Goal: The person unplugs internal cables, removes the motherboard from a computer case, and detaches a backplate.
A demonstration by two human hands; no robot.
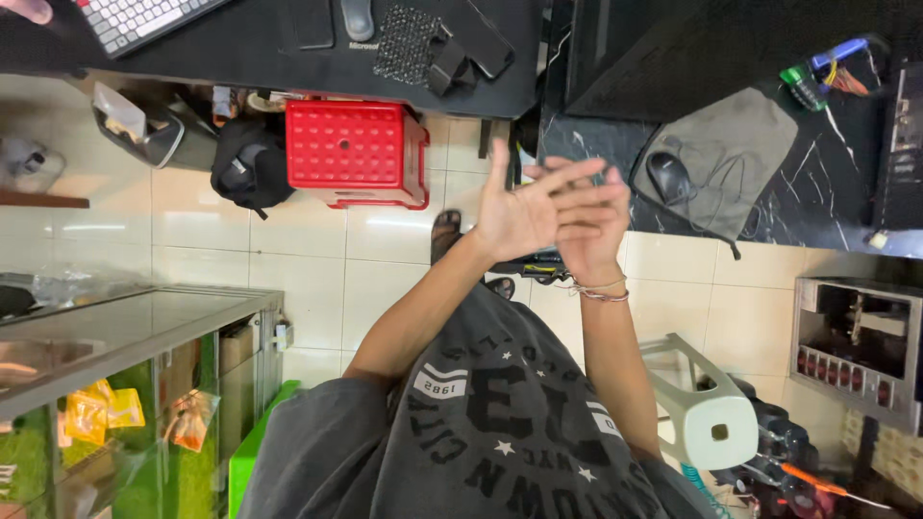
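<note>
Left hand [524,210] and right hand [588,231] meet palm to palm, fingers spread wide, holding nothing. Computer mouse [668,176] lies nearest, at two o'clock; red stool [356,152] at ten. Advisable: keep palms flat, clear of the counter edge.

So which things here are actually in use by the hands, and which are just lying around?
In use:
- left hand and right hand, pressed together and holding nothing
- bracelet on the right wrist

Lying about:
- red stool
- black bag
- computer mouse on a grey cloth
- keyboard
- glass cabinet
- pale green stool
</note>
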